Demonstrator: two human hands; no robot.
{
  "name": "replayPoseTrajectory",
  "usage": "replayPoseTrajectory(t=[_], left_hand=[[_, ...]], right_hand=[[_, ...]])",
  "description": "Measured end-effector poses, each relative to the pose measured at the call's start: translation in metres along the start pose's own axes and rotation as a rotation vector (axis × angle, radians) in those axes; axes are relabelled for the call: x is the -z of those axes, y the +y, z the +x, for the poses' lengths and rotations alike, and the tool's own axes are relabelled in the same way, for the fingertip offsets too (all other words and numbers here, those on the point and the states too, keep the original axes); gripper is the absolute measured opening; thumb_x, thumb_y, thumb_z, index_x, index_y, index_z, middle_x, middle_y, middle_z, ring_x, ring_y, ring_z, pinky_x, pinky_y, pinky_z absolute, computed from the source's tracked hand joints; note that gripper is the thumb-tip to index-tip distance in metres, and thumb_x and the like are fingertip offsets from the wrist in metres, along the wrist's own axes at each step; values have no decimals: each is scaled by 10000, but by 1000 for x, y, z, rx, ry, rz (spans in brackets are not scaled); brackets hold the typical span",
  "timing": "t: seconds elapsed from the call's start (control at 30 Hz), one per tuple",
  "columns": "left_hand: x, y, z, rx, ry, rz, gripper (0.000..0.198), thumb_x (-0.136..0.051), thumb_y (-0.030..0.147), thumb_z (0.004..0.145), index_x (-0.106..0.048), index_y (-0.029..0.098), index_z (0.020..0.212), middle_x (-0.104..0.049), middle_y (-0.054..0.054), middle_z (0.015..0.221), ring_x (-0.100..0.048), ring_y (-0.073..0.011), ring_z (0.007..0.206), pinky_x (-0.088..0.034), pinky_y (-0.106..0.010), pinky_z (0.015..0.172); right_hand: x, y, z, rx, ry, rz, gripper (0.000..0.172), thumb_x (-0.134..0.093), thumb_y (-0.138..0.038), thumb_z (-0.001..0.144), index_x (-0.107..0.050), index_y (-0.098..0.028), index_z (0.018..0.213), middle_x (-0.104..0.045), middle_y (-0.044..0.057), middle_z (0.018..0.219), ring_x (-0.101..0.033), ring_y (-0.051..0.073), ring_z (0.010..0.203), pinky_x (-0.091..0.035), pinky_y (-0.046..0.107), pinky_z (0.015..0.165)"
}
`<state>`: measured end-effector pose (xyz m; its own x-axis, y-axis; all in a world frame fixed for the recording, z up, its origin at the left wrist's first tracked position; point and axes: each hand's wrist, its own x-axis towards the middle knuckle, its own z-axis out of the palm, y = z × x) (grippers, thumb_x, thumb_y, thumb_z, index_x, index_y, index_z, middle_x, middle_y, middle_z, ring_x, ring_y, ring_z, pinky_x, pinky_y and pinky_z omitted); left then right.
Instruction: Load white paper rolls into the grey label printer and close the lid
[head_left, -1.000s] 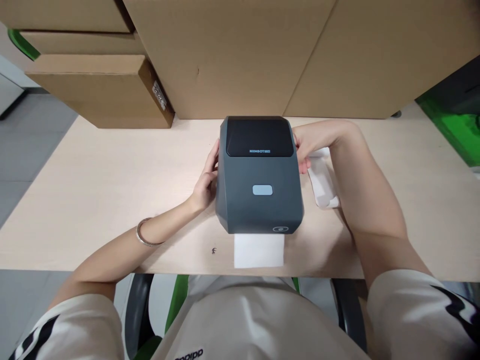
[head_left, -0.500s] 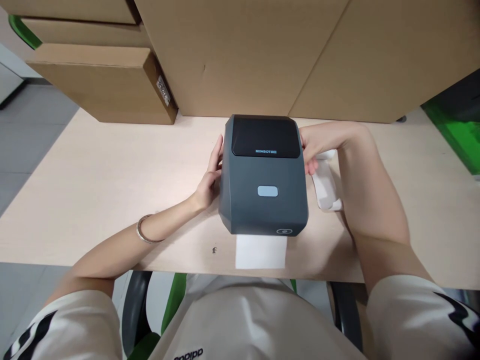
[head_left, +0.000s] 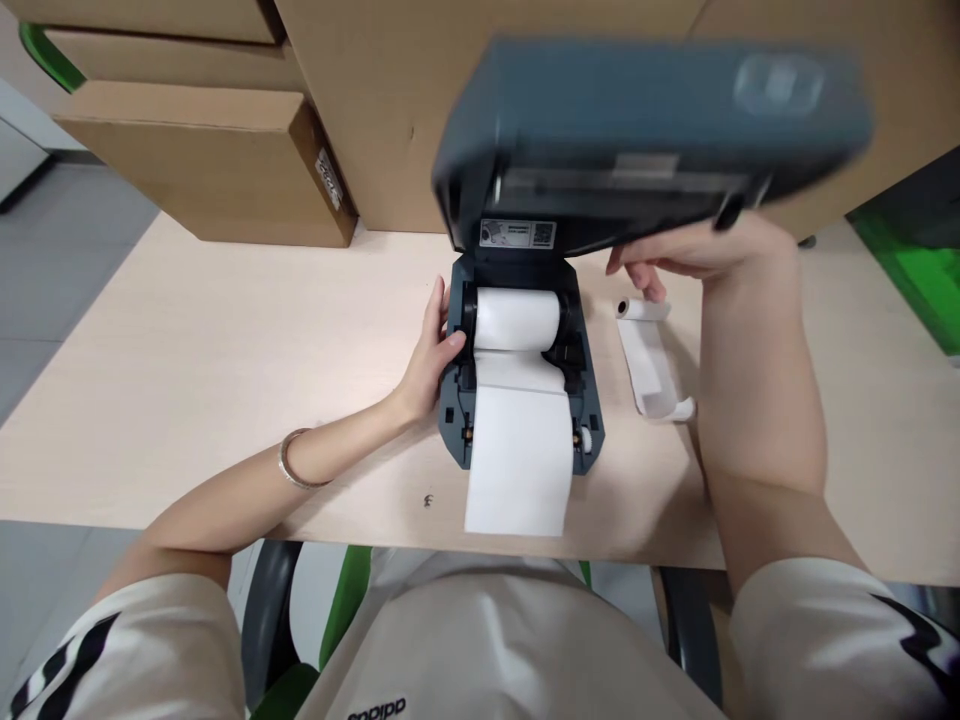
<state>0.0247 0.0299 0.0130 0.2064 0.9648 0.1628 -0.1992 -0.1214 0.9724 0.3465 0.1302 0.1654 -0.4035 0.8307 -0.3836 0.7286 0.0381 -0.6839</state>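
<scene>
A dark grey label printer [head_left: 586, 400] stands on the table with its lid [head_left: 645, 110] raised and blurred. Inside lies a white paper roll [head_left: 517, 320], and its strip [head_left: 520, 455] runs out over the front edge. My left hand [head_left: 433, 355] holds the printer's left side, thumb on its rim, fingers partly behind it. My right hand [head_left: 705, 250] is at the underside of the raised lid's right part; its fingers are partly hidden by the lid, the visible ones slightly bent. Below that hand lies a small unrolled white paper roll [head_left: 646, 365].
Large cardboard boxes [head_left: 375, 130] line the back of the table [head_left: 225, 350], with a flatter box [head_left: 195, 185] at the back left. A green and black object [head_left: 919, 260] is at the right edge. A small dark mark is near the front edge.
The printer's lid has swung up and back, exposing the roll inside. My right hand has moved right and slightly up with it. My left hand has stayed at the printer's left side.
</scene>
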Motion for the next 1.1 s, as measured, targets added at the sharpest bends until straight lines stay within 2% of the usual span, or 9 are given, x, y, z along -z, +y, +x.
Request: replayPoseTrajectory(t=[0.1,0.27,0.37,0.53,0.6,0.7,0.8,0.97,1.1], left_hand=[[3,4,1,-14,-8,54,900,-837,630,910,-497,345,1693,-307,-44,1926,-226,-386,1813,-240,-518,1484],[4,7,3,-65,1,76,818,-840,510,882,-576,312,1630,-470,-63,1842,-264,-418,1789,-293,-538,1464],[3,6,3,-75,27,77,792,-836,444,857,-605,307,1602,-540,-64,1792,-309,-434,1767,-319,-558,1451],[1,8,2,-71,63,106,747,-795,396,866,-637,293,1589,-575,-40,1770,-272,-438,1781,-288,-565,1469],[2,8,2,-65,61,118,754,-784,408,877,-629,285,1604,-565,-35,1783,-250,-434,1792,-271,-568,1477],[5,7,3,-57,36,140,803,-783,440,876,-601,274,1639,-532,-41,1814,-263,-437,1793,-267,-578,1476],[9,6,3,-51,26,162,816,-771,451,886,-584,278,1661,-526,-37,1820,-263,-438,1794,-237,-576,1484],[12,4,2,-57,9,185,828,-764,464,905,-562,261,1681,-531,-58,1816,-295,-450,1780,-250,-578,1478],[15,-1,3,-95,-10,236,841,-748,533,945,-528,255,1707,-557,-75,1795,-327,-461,1765,-294,-594,1465]], right_hand=[[-3,-4,-2,102,136,189,387,-735,-579,961,-639,-234,814,-545,-31,565,-571,131,608,-462,348,773],[-11,-13,0,103,217,291,445,-631,-608,1116,-587,-232,882,-453,-37,681,-520,110,638,-450,301,748],[-14,-19,-3,67,256,239,420,-582,-619,1137,-600,-229,983,-491,-11,744,-530,126,680,-443,301,741],[-25,-40,-22,5,350,-110,471,-606,-654,1091,-553,-245,864,-493,3,697,-450,157,673,-391,366,749],[-35,-49,-26,42,335,-277,453,-626,-673,1046,-616,-250,884,-593,39,747,-520,201,725,-410,400,784],[-57,-55,-21,199,263,-388,410,-734,-635,928,-719,-252,1071,-760,109,1121,-690,319,1027,-484,447,946],[-81,-53,-6,351,189,-562,564,-749,-607,889,-749,-236,1314,-735,151,1429,-662,423,1312,-448,529,1140],[-103,-52,11,352,88,-737,637,-763,-479,850,-713,-187,1414,-785,173,1321,-710,403,1185,-470,499,1076],[-100,-54,7,421,162,-714,581,-795,-412,787,-730,-208,1327,-795,141,1300,-731,392,1161,-500,495,1047]])
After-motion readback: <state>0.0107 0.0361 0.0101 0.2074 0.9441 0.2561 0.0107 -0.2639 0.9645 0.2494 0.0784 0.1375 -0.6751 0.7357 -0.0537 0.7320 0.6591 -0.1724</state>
